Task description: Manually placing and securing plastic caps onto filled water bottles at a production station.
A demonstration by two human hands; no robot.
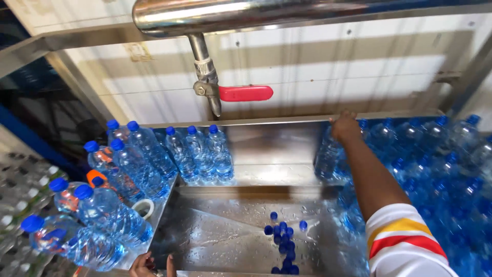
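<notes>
The right hand [344,127] is stretched far out, up near the back rail [287,120] of the wet metal sink [220,241]. Its fingers curl down over the top of a clear bottle [327,156] with water in it, so it looks like the hand is holding that bottle by its cap end. The bottle stands up tall, with its long side going up and down, right under the hand. The arm runs back toward the person in a white sleeve [402,241] with yellow and red stripes. To the right of the hand there is a big crowd of bottles [435,169] with blue caps, packed close together. To the left of the hand, well apart across the shiny metal, a short row of bottles [200,154] stands against the back. The left hand [146,265] is low at the bottom edge, far from the held bottle. Only a bit of it shows, so I cannot tell if it is open or closed. It sits just beside a pile of lying bottles [102,215] on the left. Loose blue caps [283,241] lie in the sink between the two hands. A pipe with a red handle [245,93] hangs above.
</notes>
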